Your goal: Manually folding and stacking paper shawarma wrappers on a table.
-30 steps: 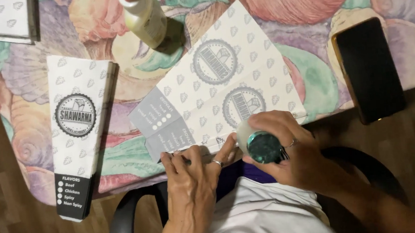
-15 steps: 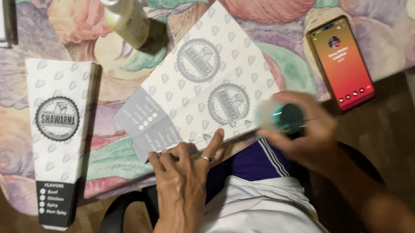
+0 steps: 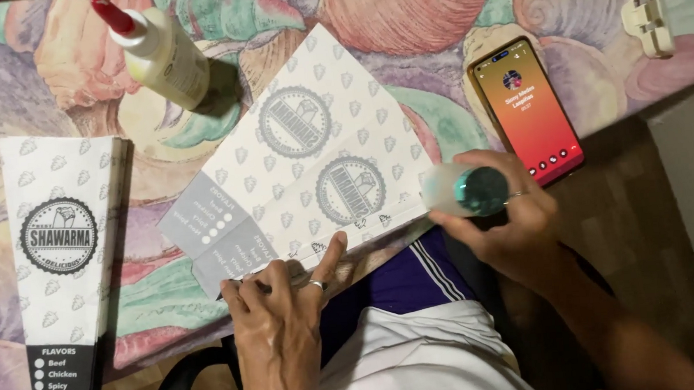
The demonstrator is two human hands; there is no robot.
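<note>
Glue stick (image 3: 466, 191) pinched in right hand's (image 3: 506, 224) grip; left hand (image 3: 278, 316) presses paper sleeve (image 3: 304, 173), fingers spread.

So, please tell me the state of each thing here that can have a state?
Flat paper sheet: unfolded, near edge pressed by left hand.
Glue stick: held sideways in right hand.
Glue bottle: capped, upright.
Phone: screen lit.
Finished paper sleeve: folded flat.

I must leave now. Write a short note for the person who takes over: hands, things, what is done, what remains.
Left hand presses the near edge of the flat printed paper sleeve on the table.
Right hand holds a glue stick at the sleeve's right edge.
A finished folded sleeve lies to the left; a glue bottle stands behind; a lit phone lies to the right.
Done: one sleeve.
Left: the flat sleeve looks not yet closed.
</note>
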